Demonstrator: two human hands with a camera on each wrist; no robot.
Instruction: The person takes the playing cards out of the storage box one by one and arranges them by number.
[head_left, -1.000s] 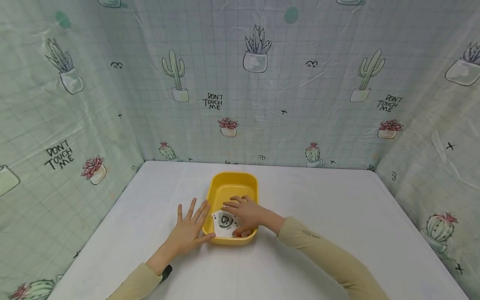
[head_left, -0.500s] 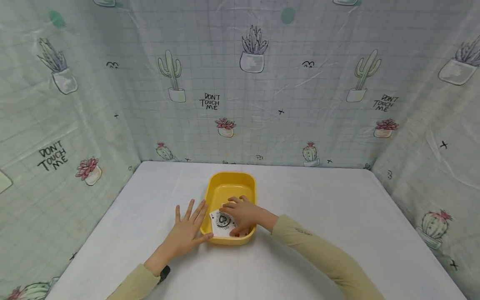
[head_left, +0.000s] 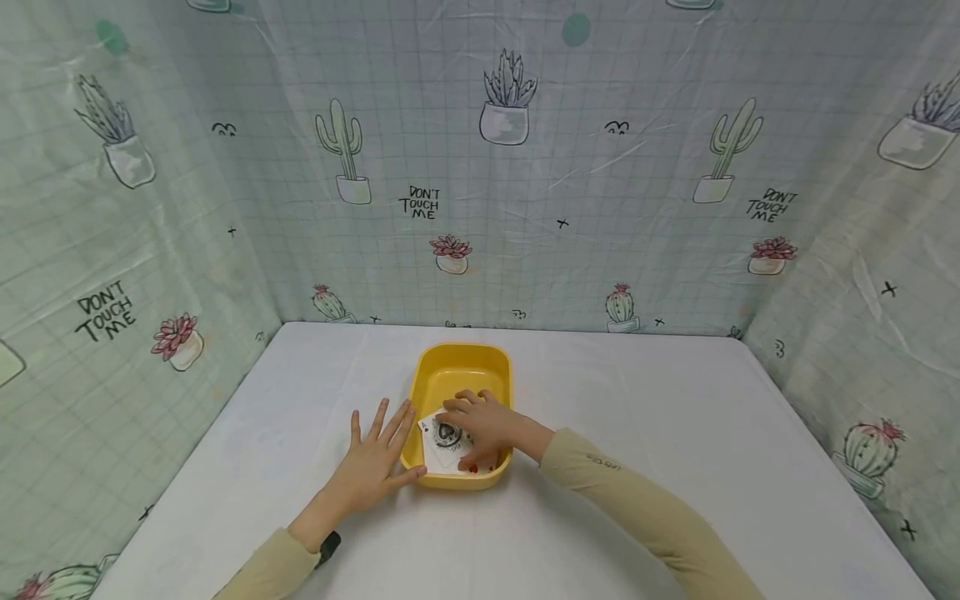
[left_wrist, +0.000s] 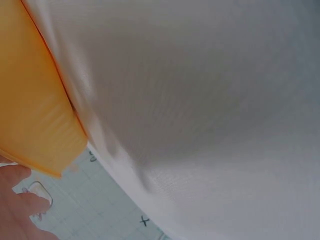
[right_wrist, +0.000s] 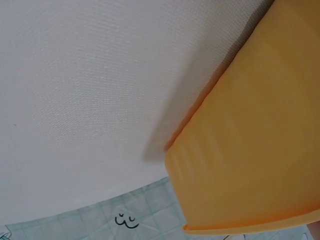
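Head view, left hand [head_left: 369, 468]: you're touching the yellow tray [head_left: 459, 379], fingers apart
Right hand [head_left: 489, 425]: covering playing cards [head_left: 444, 438], grip unclear

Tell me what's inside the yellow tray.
In the yellow tray, playing cards, one bearing a large spade, lie in the near half; the right hand covers part, hiding their number.

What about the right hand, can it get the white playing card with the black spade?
Probably yes: the right hand reaches into the rounded yellow plastic tray, partly over that card; nothing visible blocks it.
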